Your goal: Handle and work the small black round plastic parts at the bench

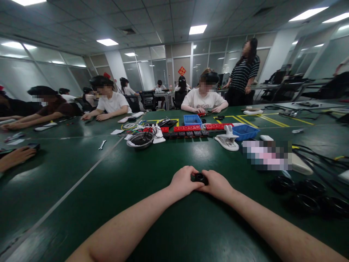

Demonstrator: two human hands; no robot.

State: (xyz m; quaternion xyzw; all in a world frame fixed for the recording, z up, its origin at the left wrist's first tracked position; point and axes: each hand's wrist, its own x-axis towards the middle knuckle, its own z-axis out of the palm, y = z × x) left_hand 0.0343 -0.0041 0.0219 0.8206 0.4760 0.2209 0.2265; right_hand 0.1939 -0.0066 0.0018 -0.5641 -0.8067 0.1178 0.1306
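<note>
Between my two hands is a small black round part with a ringed opening on top [201, 177], just above or on the green table. My left hand [184, 180] curls its fingers and thumb around the near left side. From the right, my right hand [218, 185] closes on the same part, and the thumbs come together in front of it. Much of its body is hidden by the fingers. Several larger black rings [307, 203] lie on the table to the right of my right forearm.
The green table [131, 225] carries a metal bowl [140, 141], red power strips [187, 128], blue trays [244, 132], a white clamp stand [228, 140] and a wrench [102, 145]. Black cables [321, 154] run at the right. A co-worker's hand [19, 157] rests at the left; other people sit opposite.
</note>
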